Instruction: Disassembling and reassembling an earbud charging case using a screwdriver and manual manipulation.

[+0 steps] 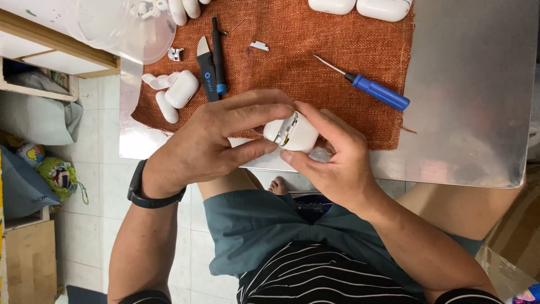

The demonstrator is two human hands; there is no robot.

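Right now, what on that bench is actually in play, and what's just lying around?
In hand:
white earbud case, pinched between left hand and right hand

Lying about:
blue screwdriver
black pry tools
loose white case parts
two white cases at the rust cloth's far edge
clear plastic tub

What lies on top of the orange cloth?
On the cloth: a blue screwdriver, black pry tools, white earbud parts, two white cases. Both hands hold a case, covering the cloth's near edge.
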